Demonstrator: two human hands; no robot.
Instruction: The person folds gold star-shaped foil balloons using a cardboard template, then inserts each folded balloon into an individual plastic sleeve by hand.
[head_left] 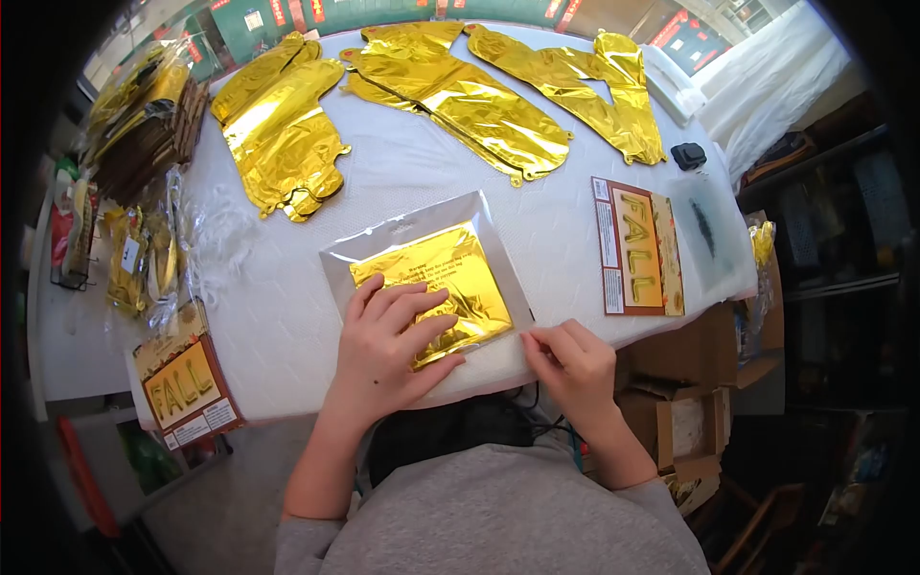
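Note:
A clear plastic bag (393,230) with folded gold foil (470,278) inside and printed text on its front lies tilted near the table's front edge. My left hand (388,350) rests on the lower left of this bag, palm down, its fingers spread. At the bag's lower right corner is my right hand (570,364), thumb and index finger pressed together. Whatever lies between those fingertips is too small to make out.
Large gold foil balloons (278,134) (470,105) (613,105) lie flat across the back. FALL packages sit at right (640,249) and front left (190,388). Stacked packages (144,134) stand at the left edge. A small black object (688,156) sits back right.

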